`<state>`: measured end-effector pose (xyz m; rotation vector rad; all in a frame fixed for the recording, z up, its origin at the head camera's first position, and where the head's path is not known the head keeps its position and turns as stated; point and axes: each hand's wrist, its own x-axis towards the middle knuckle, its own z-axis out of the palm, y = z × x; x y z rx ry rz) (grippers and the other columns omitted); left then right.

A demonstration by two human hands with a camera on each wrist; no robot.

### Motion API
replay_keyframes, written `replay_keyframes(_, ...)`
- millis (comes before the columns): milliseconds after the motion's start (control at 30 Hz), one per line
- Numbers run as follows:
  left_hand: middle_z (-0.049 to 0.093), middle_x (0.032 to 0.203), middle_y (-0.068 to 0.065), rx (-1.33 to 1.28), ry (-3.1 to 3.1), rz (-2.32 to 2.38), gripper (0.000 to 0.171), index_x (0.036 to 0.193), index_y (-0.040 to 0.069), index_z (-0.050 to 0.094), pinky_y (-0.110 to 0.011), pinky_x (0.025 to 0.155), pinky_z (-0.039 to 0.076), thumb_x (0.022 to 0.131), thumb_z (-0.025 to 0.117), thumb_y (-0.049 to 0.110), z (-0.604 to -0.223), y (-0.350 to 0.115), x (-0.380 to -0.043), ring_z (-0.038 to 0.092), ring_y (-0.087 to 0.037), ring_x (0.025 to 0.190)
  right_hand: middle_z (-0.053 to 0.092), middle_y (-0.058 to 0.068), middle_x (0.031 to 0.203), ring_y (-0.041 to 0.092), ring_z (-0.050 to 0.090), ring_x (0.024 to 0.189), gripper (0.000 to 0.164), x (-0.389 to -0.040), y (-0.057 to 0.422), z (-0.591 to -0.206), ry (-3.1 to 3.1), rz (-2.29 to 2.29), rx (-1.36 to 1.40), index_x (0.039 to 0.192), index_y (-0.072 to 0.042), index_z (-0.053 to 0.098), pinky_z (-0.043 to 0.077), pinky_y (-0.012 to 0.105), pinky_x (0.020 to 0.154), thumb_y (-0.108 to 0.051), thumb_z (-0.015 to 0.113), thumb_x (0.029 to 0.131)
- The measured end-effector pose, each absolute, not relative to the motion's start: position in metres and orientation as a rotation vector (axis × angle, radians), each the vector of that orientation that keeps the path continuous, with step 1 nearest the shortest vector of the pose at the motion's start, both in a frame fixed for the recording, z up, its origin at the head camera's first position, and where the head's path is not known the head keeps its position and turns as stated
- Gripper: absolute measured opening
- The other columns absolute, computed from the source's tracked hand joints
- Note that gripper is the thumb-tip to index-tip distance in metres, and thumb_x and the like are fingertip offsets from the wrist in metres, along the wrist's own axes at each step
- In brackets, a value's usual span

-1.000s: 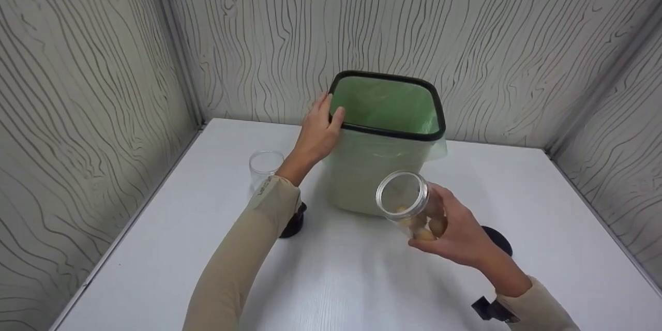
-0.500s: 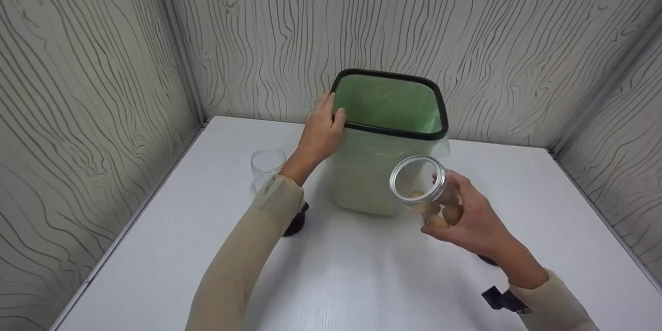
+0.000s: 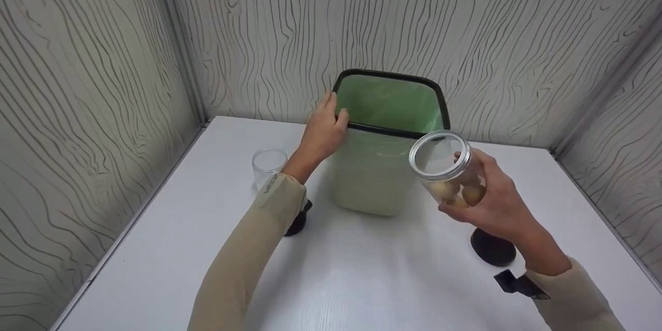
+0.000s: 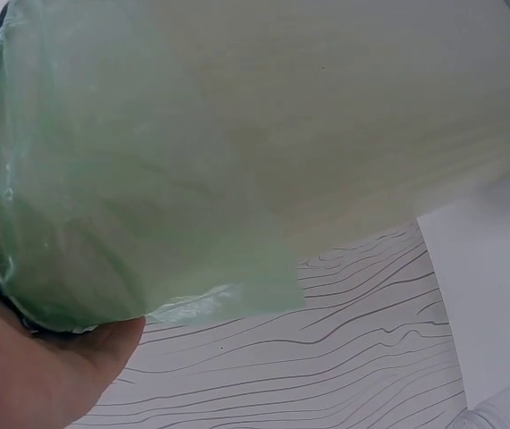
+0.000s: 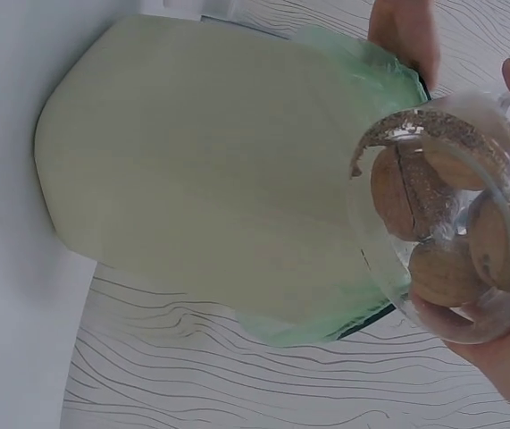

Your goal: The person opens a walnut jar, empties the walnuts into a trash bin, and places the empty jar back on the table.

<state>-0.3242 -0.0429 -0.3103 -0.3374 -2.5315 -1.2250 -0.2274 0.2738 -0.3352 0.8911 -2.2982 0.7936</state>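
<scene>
A pale trash can [image 3: 370, 181] with a black rim and green liner stands tilted slightly at the back of the white table. My left hand [image 3: 323, 132] grips its rim at the left corner; the left wrist view shows the same hand [image 4: 49, 357] at the liner-covered edge. Raised at the right front of the can, my right hand [image 3: 496, 194] holds a clear lidless jar [image 3: 449, 186] tilted with its mouth towards me. Several walnuts [image 5: 451, 268] and brown crumbs lie inside, near the jar's bottom.
A second clear jar [image 3: 269, 163] stands at the left, partly behind my left forearm. On the white table [image 3: 362, 274] a round black lid [image 3: 494, 248] lies below my right hand. Another black round thing [image 3: 296, 225] is half hidden by my left sleeve. Patterned walls enclose the table.
My right hand has lifted the jar of walnuts and carried it rightward and up towards the can's rim. The black lid below shows more fully. My left hand keeps its hold on the rim.
</scene>
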Motion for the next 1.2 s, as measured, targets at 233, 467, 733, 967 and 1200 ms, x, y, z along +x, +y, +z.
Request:
replay_keyframes(233,0.017,0.155,-0.013,-0.343,-2.527,-1.242,0.059,0.149,0.0,0.02,-0.038,0.112,0.019,0.102,0.035,0.033,-0.313,-0.043,-0.325,0.019,-0.025,0.14,0.053,0.009,0.123,0.019,0.051,0.103,0.099,-0.232,0.28,-0.32,-2.315,0.755,0.858,0.137,-0.001,0.038,0.038,0.012,0.083,-0.009,0.091,0.054)
replay_keyframes(467,0.017,0.155,-0.012,-0.342,-2.504,-1.266,0.057,0.149,0.001,0.02,-0.038,0.111,0.021,0.101,0.033,0.028,-0.315,-0.042,-0.326,0.021,-0.025,0.14,0.054,0.011,0.118,0.021,0.056,0.093,0.099,-0.24,0.288,-0.306,-2.353,0.728,0.803,0.139,-0.002,0.036,0.041,0.008,0.071,-0.012,0.091,0.057)
replay_keyframes(733,0.017,0.155,-0.013,-0.337,-2.502,-1.246,0.056,0.149,0.001,0.02,-0.038,0.111,0.021,0.101,0.032,0.027,-0.315,-0.042,-0.326,0.022,-0.025,0.139,0.054,0.017,0.119,0.027,0.06,0.088,0.096,-0.253,0.295,-0.291,-2.367,0.677,0.757,0.14,-0.005,0.035,0.039,0.007,0.066,-0.017,0.089,0.061)
replay_keyframes(967,0.018,0.154,-0.015,-0.345,-2.494,-1.233,0.057,0.148,-0.001,0.02,-0.038,0.111,0.021,0.1,0.032,0.027,-0.316,-0.042,-0.326,0.022,-0.026,0.139,0.052,0.018,0.119,0.029,0.057,0.086,0.097,-0.265,0.297,-0.278,-2.453,0.628,0.632,0.142,-0.008,0.032,0.044,0.033,0.068,-0.029,0.087,0.065)
replay_keyframes(1200,0.019,0.154,-0.015,-0.348,-2.489,-1.215,0.056,0.148,-0.001,0.021,-0.038,0.111,0.021,0.1,0.033,0.025,-0.316,-0.041,-0.326,0.022,-0.026,0.139,0.042,0.025,0.122,0.037,0.045,0.097,0.102,-0.277,0.296,-0.27,-2.478,0.525,0.534,0.144,-0.004,0.028,0.039,0.056,0.076,-0.031,0.086,0.065)
